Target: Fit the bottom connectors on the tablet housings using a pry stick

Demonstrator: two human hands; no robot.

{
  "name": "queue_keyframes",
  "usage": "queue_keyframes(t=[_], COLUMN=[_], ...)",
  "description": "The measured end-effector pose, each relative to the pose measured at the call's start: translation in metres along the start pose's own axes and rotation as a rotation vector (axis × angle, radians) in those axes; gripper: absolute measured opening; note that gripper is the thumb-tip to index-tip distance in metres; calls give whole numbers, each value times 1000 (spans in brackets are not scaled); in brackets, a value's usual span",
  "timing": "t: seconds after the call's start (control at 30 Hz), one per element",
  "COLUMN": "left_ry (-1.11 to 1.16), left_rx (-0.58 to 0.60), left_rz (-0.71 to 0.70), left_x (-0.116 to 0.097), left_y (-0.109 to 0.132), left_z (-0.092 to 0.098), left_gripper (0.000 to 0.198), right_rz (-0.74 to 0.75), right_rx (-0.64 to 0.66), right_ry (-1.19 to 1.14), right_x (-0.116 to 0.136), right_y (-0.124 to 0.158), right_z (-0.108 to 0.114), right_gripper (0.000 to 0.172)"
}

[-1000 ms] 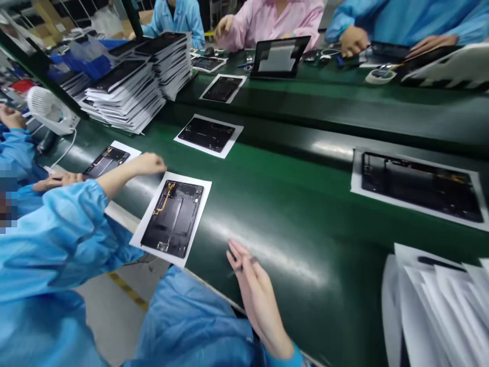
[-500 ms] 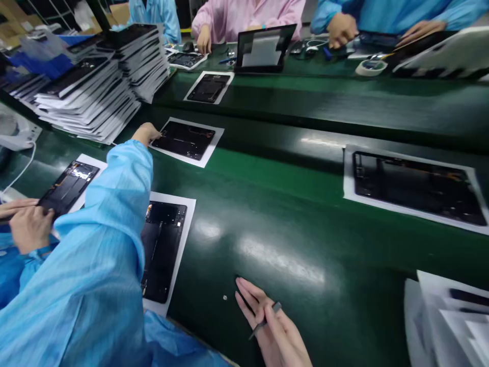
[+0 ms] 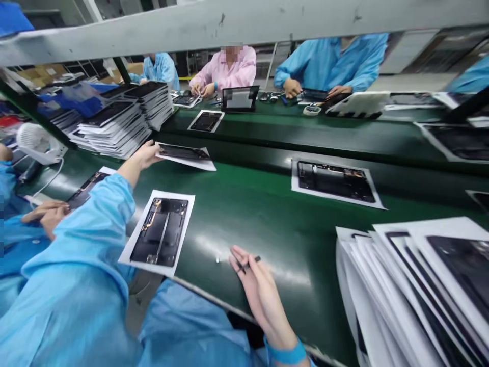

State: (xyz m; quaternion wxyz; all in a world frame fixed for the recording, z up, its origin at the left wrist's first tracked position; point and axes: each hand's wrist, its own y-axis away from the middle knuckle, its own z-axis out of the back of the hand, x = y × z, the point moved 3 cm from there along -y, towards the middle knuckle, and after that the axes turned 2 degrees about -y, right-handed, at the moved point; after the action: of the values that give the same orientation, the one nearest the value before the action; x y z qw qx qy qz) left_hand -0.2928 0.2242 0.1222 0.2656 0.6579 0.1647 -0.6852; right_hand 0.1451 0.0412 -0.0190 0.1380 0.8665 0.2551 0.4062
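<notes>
Pinching tweezers (image 3: 248,264) in right hand (image 3: 260,290), left hand (image 3: 143,157) on paper-backed tablet panel (image 3: 183,152)

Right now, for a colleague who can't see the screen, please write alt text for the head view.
A person's right hand holds tweezers over a green conveyor belt, while the left hand touches a paper sheet bearing a black tablet casing. Co-workers in blue and pink sit across the belt, near stacked casings.

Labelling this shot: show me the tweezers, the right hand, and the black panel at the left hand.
Tweezers (image 3: 252,261): head view, on the end past the fingers.
Right hand (image 3: 254,288): head view, mid-hand.
Black panel (image 3: 182,152): head view, its middle.
</notes>
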Motion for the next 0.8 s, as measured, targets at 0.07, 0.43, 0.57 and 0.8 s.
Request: queue_keyframes(t=[0.07,0.43,0.57,0.8], left_ry=[39,391,398,197], left_rx=[-29,272,455,984], left_rz=[21,71,181,316], left_x=[18,170,205,205], left_y=[39,349,426,450], left_z=[-10,-132,-166,-127], left_gripper=[69,57,65,68], right_rz=[23,145,214,366], right_rx=[-50,3,-11,-38], right_ry=[-75,-67,-6,240], right_x=[3,34,52,66], right_y=[3,40,48,51], right_z=[-2,64,93,106], right_gripper=[55,35,33,36])
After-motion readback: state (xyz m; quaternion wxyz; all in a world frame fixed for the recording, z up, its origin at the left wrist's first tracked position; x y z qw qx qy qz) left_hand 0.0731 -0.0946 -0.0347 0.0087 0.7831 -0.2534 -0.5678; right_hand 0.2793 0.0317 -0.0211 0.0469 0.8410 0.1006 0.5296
